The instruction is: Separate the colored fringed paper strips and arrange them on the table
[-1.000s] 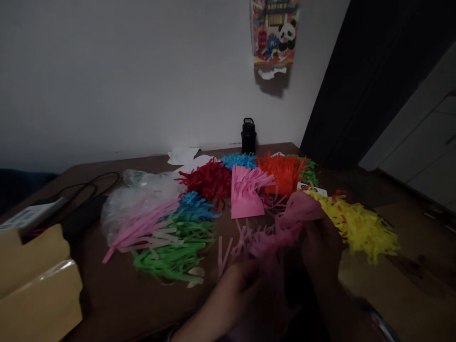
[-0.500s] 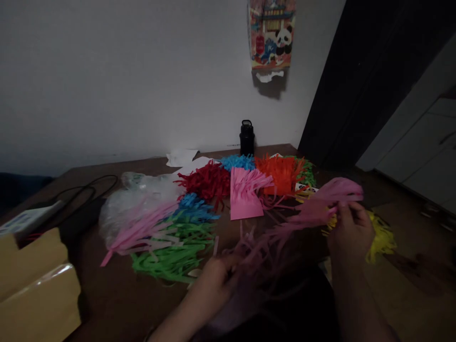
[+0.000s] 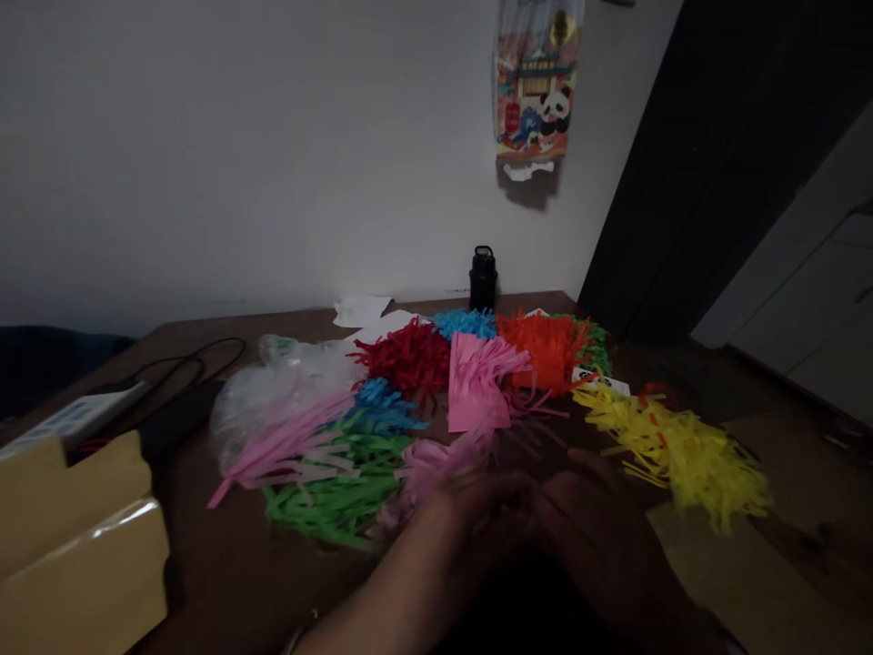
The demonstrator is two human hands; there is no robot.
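Observation:
A bunch of pink tissue-paper fringe (image 3: 443,459) spreads leftward from behind my left hand (image 3: 470,514), whose fingers are curled on it. My right hand (image 3: 590,528) meets the left at the fingertips, pinching at the gathered end; shadow hides much of this grip. Beyond the hands stands a pink fringed sheet (image 3: 474,391), its plain part facing me. Left of my hands lie green fringe (image 3: 334,505), blue fringe (image 3: 382,407) and a pink tassel (image 3: 279,444) with a twisted end. Yellow fringe (image 3: 688,459) is to the right.
Red fringe (image 3: 406,355), orange fringe (image 3: 546,350) and more blue fringe (image 3: 467,323) lie farther back, before a black bottle (image 3: 483,277). A clear plastic bag (image 3: 273,382) lies left, near a power strip (image 3: 82,414) and a cardboard piece (image 3: 82,546). A panda-printed bag (image 3: 536,91) hangs on the wall.
My right hand has come down and left to meet my left hand. The pink fringe, stretched between them before, is bunched at the left hand. The yellow fringe is uncovered.

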